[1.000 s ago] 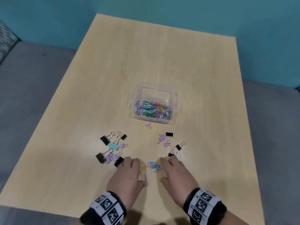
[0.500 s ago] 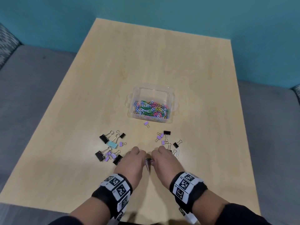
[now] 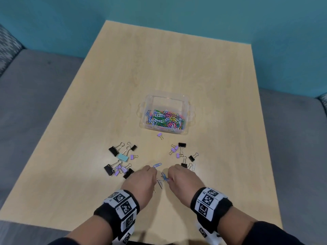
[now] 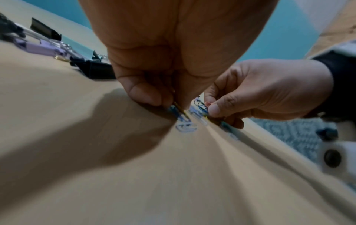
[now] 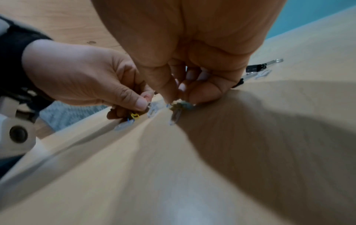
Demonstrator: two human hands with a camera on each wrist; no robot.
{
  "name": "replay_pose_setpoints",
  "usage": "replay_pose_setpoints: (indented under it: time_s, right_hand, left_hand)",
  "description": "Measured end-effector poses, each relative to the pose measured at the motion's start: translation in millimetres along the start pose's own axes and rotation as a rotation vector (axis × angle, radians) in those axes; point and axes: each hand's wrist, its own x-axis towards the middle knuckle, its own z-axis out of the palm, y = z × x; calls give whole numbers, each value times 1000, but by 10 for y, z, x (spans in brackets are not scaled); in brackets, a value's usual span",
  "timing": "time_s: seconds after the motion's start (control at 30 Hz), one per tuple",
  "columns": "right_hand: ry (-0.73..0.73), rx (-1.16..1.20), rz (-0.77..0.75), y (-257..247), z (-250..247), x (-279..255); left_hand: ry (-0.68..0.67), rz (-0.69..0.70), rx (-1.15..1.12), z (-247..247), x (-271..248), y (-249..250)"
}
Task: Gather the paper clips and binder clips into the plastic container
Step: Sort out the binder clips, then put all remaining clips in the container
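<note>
Nearest us, our left hand (image 3: 141, 181) and right hand (image 3: 184, 181) sit knuckles-up, close together at the near-middle of the table (image 3: 177, 71). Both have fingers curled down onto the surface. Left hand pinches a few loose paper clips (image 3: 163, 179) between thumb and fingertips; the left wrist view shows a blue one and a dark one in that pinch. Right hand pinches its own small bunch, blue and white ones visible under the thumb. Exact count per hand: cannot tell, wrist views are blurred there.

Just past the left knuckles, a single blue paper clip (image 3: 157, 165) lies flat on the table, untouched. A white paper clip (image 3: 192, 167) lies just beyond the right knuckles.

Left of our hands: the left cluster of binder clips (image 3: 122, 159), black, lilac and one light teal, handles mostly splayed. Nearest black one lies just beside the left hand.

Right of centre, slightly farther: the right cluster of binder clips (image 3: 183, 153), black and lilac, more spread out. Nearest black one touches or nearly touches the right hand's knuckles.

Farther on, a lone lilac binder clip (image 3: 160, 135) lies just short of the container's near wall, outside it.

Beyond that, the plastic container (image 3: 166, 99): clear, rectangular, side handles, lid off, upright near the table's middle. Inside, a dense pile of coloured paper clips (image 3: 165, 119), green, pink, blue, yellow, white, heaped toward the near wall; far part of the floor bare. We make out no binder clip in it.
</note>
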Motion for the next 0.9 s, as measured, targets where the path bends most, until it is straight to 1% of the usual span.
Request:
replay_pose_setpoints:
  time_s: [0.13, 0.2, 0.27, 0.33, 0.43, 0.5, 0.57, 0.63, 0.7, 0.73, 0.83, 0.9]
  right_hand:
    - [59, 191, 36, -7, -237, 8]
    - [138, 280, 71, -20, -455, 98]
    - [238, 364, 100, -42, -723, 231]
    - [316, 371, 113, -67, -1011, 396]
    - [411, 289, 85, -101, -1343, 675]
    - [389, 239, 95, -111, -1432, 816]
    - [365, 208, 113, -79, -1419, 850]
    - [383, 216, 117, -40, -1329, 723]
    - [347, 226, 99, 7, -1093, 501]
    - [289, 212, 86, 19, -934, 371]
    - [81, 96, 14, 29, -433, 40]
    - [38, -23, -28, 18, -176, -79]
  left_hand:
    - [79, -50, -265, -257, 24, -9]
    - [182, -21, -343, -501, 126, -20]
    - [310, 12, -332, -805, 299, -24]
    - [410, 27, -303, -1111, 519, -14]
    - [463, 37, -259, -1420, 845, 24]
    - [450, 44, -249, -1481, 977, 52]
    - [441, 38, -284, -1449, 990, 33]
    - [462, 25, -333, -1332, 866, -33]
    - [467, 70, -319, -1076, 655, -107]
    - [426, 106, -267, -909, 531, -129]
    - [163, 144, 35, -453, 230, -124]
    - [51, 130, 167, -258, 124, -115]
